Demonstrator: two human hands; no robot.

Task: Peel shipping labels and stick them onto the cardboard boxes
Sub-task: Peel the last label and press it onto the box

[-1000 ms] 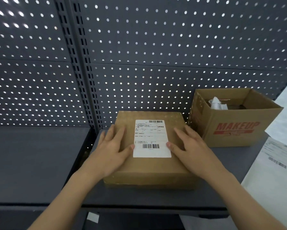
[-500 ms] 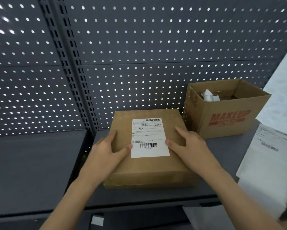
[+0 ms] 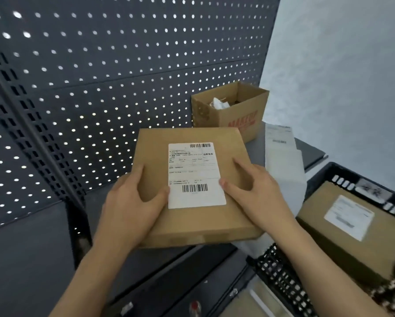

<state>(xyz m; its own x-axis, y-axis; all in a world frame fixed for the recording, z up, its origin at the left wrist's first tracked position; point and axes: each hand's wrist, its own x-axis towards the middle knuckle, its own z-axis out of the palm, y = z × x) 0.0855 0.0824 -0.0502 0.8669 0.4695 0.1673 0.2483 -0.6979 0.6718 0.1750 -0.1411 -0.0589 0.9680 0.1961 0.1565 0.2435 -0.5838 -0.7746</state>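
Since the shipping label already lies flat on the lid of the flat cardboard box, sticking is judged done and clearing-away in hand. The box is gripped at its 9 o'clock edge by the left hand, fingers curled over the side, thumb on top. The right hand is set on the lid at 3 o'clock with arched fingers, thumb touching the label; whether the edge is clasped cannot be told. At 4 o'clock a black crate holding a labelled box is seen. A level carry there is probably called for, then another label peeled from the white stack at 2 o'clock.
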